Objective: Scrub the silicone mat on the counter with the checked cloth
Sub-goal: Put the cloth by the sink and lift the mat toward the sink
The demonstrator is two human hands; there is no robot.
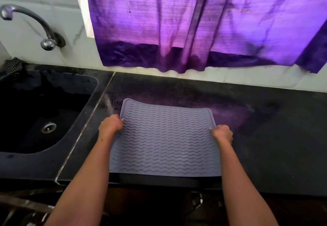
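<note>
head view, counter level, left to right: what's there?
Checked cloth → sink → left hand → mat → right hand → bare counter. Both hands grip the mat's side edges.

No readable text, label, brand or number shows anywhere, though the dim lower edge may hide some.
</note>
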